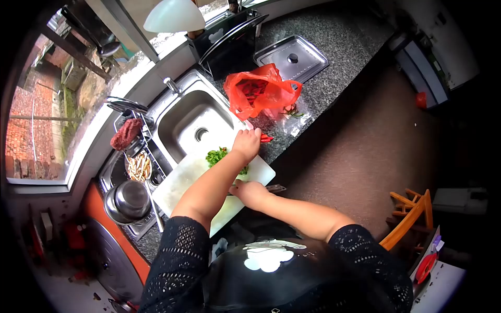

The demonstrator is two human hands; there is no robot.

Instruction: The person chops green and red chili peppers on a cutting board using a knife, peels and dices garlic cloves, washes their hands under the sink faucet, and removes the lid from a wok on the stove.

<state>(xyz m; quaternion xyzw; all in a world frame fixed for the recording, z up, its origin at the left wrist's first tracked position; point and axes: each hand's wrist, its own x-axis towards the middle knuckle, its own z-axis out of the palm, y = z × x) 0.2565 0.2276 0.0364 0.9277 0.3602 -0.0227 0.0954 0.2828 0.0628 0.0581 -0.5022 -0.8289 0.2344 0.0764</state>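
Observation:
My left hand is closed at the upper edge of the white cutting board, with a red chili pepper showing past its fingers. Chopped green vegetable pieces lie on the board, partly covered by my left forearm. My right hand is closed around a knife at the board's near edge; most of the knife is hidden by the hand. Just beyond my left hand, an open red plastic bag holds dark red contents that look like more peppers.
The board overlaps a steel sink. At left are a steel pot, a dish rack with chopsticks and a dark red cloth. A metal lid rests on the granite counter. An orange chair stands at right.

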